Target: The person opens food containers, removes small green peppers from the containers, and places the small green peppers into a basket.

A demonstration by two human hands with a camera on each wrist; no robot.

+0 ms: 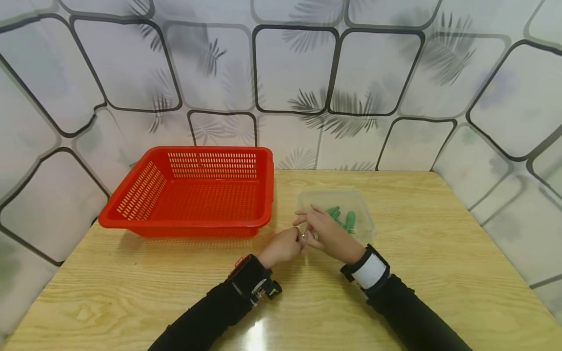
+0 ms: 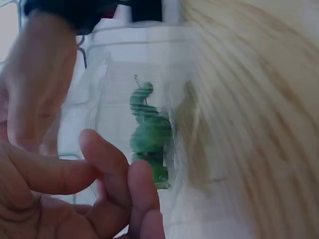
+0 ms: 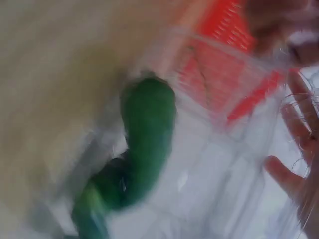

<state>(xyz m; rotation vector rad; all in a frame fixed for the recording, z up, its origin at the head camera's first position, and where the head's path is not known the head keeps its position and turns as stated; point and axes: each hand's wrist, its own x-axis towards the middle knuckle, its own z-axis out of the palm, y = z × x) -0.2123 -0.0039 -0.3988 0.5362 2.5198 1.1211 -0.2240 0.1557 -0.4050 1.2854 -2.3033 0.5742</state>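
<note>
Beyond nearer right hand (image 1: 332, 235), fingers extended: elongated green vegetables (image 1: 350, 220) in clear plastic tub (image 1: 329, 197), rightmost fore-and-aft; left hand (image 1: 283, 246), hold unclear.

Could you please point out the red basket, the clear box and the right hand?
Red basket (image 1: 208, 196): head view, on its bare floor.
Clear box (image 1: 335, 197): head view, on its back wall.
Right hand (image 1: 331, 235): head view, on its back.

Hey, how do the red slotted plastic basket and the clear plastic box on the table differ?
The red slotted plastic basket is opaque; the clear plastic box is see-through. The basket is much larger than the box. The box holds green pepper-like pieces; the basket shows none. Both rest on the wood-grained table.
</note>
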